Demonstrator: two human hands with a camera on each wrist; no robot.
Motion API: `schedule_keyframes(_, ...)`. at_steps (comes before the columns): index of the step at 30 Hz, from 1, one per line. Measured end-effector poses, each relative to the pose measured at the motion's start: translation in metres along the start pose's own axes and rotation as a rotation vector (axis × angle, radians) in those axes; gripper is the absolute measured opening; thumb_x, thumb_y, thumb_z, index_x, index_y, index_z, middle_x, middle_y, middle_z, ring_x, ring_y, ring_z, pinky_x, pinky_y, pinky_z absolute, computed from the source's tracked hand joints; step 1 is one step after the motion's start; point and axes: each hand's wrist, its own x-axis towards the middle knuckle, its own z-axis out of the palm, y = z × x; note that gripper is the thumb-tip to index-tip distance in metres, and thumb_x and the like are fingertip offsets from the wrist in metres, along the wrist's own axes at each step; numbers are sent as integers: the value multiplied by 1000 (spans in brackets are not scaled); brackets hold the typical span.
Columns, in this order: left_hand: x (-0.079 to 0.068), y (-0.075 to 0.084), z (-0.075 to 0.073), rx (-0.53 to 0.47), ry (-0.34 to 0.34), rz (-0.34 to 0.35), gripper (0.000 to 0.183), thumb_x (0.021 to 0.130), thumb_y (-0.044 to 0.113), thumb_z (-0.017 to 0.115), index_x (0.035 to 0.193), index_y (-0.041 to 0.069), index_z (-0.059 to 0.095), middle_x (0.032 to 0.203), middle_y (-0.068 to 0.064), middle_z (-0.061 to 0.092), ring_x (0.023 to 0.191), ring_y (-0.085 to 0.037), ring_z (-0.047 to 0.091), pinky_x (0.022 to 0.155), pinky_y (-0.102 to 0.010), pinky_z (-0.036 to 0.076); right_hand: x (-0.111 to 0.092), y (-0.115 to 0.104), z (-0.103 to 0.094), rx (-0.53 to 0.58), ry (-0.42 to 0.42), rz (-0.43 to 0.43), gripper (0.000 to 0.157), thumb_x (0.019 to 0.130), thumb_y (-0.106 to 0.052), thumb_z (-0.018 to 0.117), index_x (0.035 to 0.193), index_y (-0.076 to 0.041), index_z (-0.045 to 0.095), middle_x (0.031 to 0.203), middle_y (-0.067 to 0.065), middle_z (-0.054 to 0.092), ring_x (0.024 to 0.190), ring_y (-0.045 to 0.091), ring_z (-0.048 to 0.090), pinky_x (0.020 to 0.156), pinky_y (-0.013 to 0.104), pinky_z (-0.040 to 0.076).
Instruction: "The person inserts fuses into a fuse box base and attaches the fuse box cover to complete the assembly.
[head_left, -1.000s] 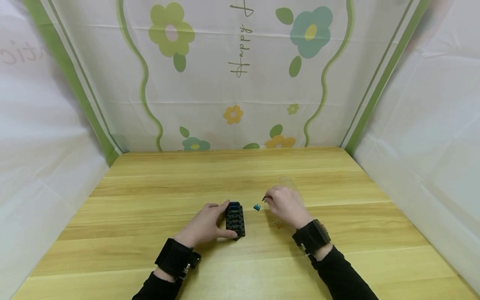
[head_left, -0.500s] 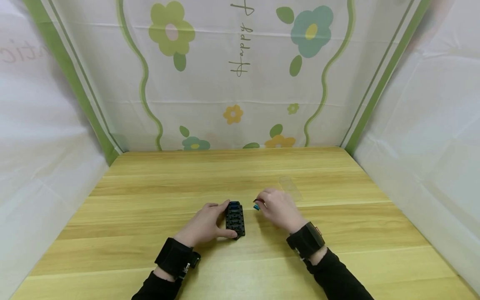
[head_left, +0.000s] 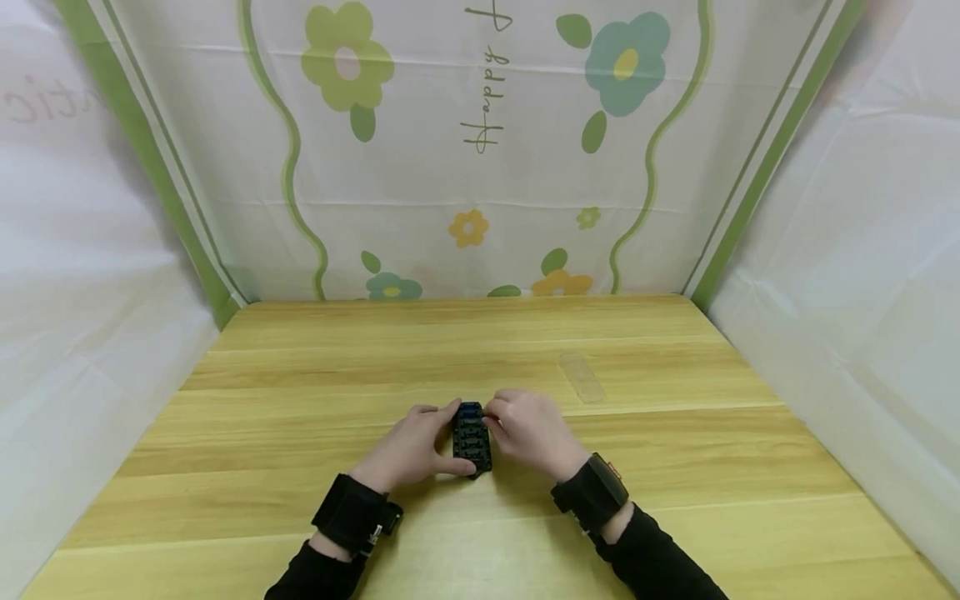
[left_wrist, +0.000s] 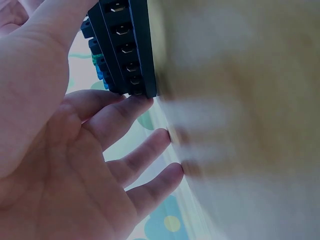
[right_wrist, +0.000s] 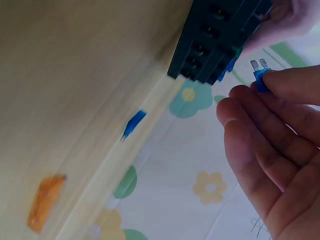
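Observation:
My left hand [head_left: 408,446] holds a black fuse block [head_left: 472,442] on the table, thumb at its near end and forefinger at its far end. Screw terminals line the block's side [left_wrist: 125,47] in the left wrist view. Blue and green bits show along its top. At the block's right side, my right hand [head_left: 528,429] pinches a small blue blade fuse [right_wrist: 262,80] between thumb and fingers. Its two metal prongs point away from the fingertips, apart from the block. Another blue blade fuse [right_wrist: 133,124] lies on the table in the right wrist view, hidden in the head view.
An orange fuse-like piece [right_wrist: 46,202] lies on the wooden table [head_left: 337,367]. A clear plastic cover [head_left: 581,377] rests flat beyond my right hand. Printed white cloth [head_left: 420,175] stands behind the table, with white cloth on both sides.
My right hand has moved left with the pinched fuse, from above the loose blue fuse to the block's side. The clear cover is now fully exposed. My left hand keeps its hold.

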Motion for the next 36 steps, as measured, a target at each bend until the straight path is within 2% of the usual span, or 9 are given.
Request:
schedule_keyframes(6, 1, -1, 0, 5, 5, 1, 100, 73, 62, 70, 150, 11, 32, 136, -17, 47, 128, -35, 38, 99, -46, 36, 4, -8, 2, 29, -58, 9, 4, 87, -14, 67, 85, -13, 70, 79, -5, 58, 72, 10, 60, 60, 22, 50)
schedule_keyframes(17, 2, -2, 1, 0, -1, 0, 99, 73, 63, 70, 150, 12, 32, 137, -15, 47, 129, -35, 36, 99, -45, 37, 5, -11, 4, 34, -107, 34, 8, 88, -16, 65, 81, -16, 67, 76, -7, 55, 69, 9, 57, 55, 22, 48)
schedule_keyframes(31, 1, -4, -1, 6, 0, 9, 99, 74, 64, 69, 150, 12, 32, 137, -15, 47, 128, -34, 37, 100, -44, 36, 10, -13, 4, -7, -166, 3, 10, 89, -17, 65, 79, -15, 66, 73, -5, 52, 65, 9, 55, 49, 20, 44)
schedule_keyframes(36, -1, -4, -2, -1, 0, 21, 98, 74, 62, 69, 150, 12, 32, 137, -14, 47, 128, -34, 37, 100, -44, 36, 14, -13, 2, -25, -216, -22, 11, 88, -16, 66, 78, -16, 66, 70, -5, 50, 61, 7, 50, 47, 17, 39)
